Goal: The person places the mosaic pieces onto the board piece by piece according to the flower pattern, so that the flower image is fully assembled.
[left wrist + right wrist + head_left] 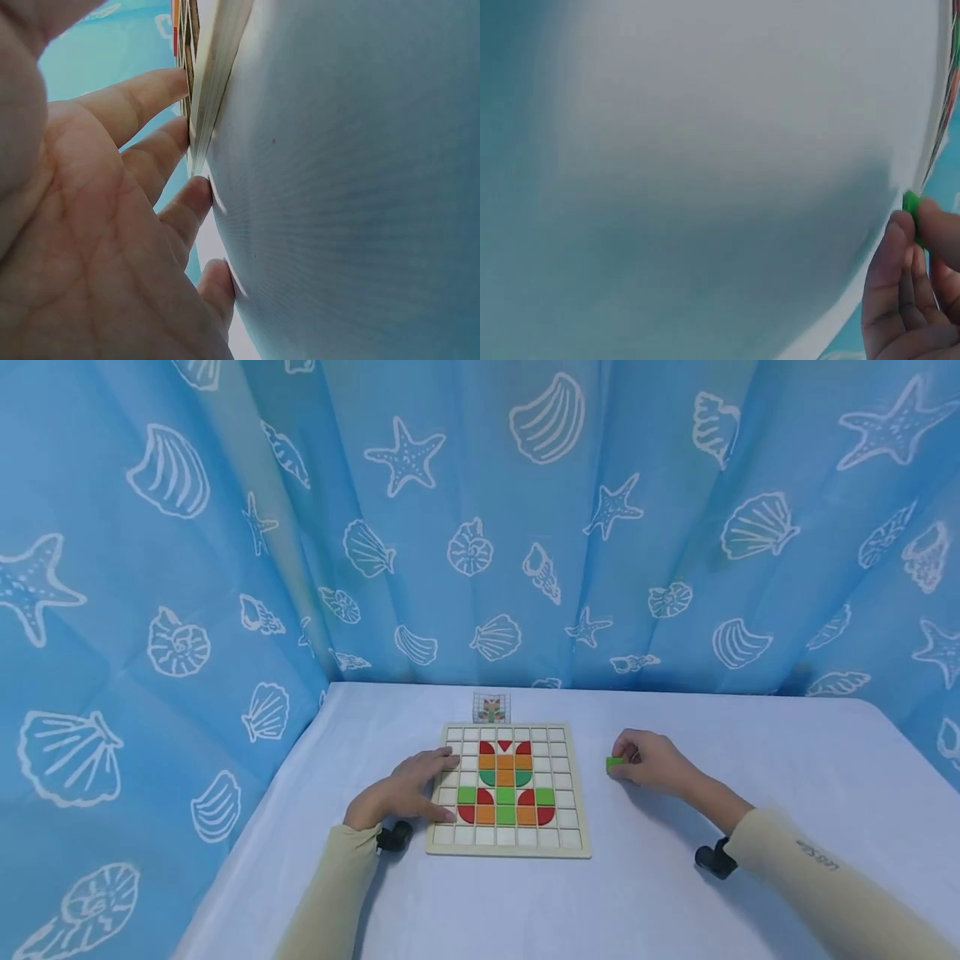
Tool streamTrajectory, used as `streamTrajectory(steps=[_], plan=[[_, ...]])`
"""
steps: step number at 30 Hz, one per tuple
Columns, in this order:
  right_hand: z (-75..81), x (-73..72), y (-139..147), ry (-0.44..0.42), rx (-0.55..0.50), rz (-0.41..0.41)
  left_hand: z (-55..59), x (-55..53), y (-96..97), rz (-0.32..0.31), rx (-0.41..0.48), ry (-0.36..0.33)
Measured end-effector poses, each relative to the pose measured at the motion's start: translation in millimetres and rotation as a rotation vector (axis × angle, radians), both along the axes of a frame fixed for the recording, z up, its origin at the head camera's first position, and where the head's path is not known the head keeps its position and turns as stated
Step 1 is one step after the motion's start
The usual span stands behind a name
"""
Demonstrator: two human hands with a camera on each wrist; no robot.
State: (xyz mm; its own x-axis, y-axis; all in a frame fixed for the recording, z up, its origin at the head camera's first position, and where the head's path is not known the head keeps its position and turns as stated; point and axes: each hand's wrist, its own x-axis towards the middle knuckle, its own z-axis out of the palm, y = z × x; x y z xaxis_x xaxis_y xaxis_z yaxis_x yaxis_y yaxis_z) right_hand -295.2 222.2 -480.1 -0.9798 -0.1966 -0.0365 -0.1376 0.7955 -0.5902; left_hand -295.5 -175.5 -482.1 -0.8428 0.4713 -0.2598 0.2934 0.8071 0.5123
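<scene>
A square board [510, 852] with a pale wooden frame lies on the table, its grid filled with white, orange, red and green tiles in a flower-like pattern. My left hand [408, 789] rests along the board's left edge, fingers spread; in the left wrist view its fingertips [176, 82] meet the wooden frame [214, 82]. Right of the board, my right hand [656, 764] pinches a light green tile [615, 763] between thumb and fingers. The right wrist view shows this green tile [911, 206] edge-on, partly covered by the thumb.
Behind the board lies a small picture card [491, 708] with a similar flower pattern on a grid. A white cloth [637, 893] covers the table. Blue curtains [465, 460] with shell and starfish prints hang at the back and left.
</scene>
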Motion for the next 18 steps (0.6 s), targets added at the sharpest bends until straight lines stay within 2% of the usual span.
streamTrajectory(steps=[4, 8, 11, 18], plan=[[5.7, 3.4, -24.3, 0.034, -0.042, 0.016, -2.8, 2.3, -3.6, 0.003, 0.010, 0.004], [6.8, 10.1, -50.8, 0.023, -0.074, 0.097, -7.5, 5.9, -5.7, 0.017, -0.002, -0.002], [7.2, 17.1, -69.7, 0.008, -0.104, 0.167, -7.0, 7.0, -4.5, 0.017, -0.006, -0.007], [12.1, 31.0, -107.1, -0.044, -0.121, 0.236, -1.2, 3.6, 0.4, -0.013, -0.007, -0.003]])
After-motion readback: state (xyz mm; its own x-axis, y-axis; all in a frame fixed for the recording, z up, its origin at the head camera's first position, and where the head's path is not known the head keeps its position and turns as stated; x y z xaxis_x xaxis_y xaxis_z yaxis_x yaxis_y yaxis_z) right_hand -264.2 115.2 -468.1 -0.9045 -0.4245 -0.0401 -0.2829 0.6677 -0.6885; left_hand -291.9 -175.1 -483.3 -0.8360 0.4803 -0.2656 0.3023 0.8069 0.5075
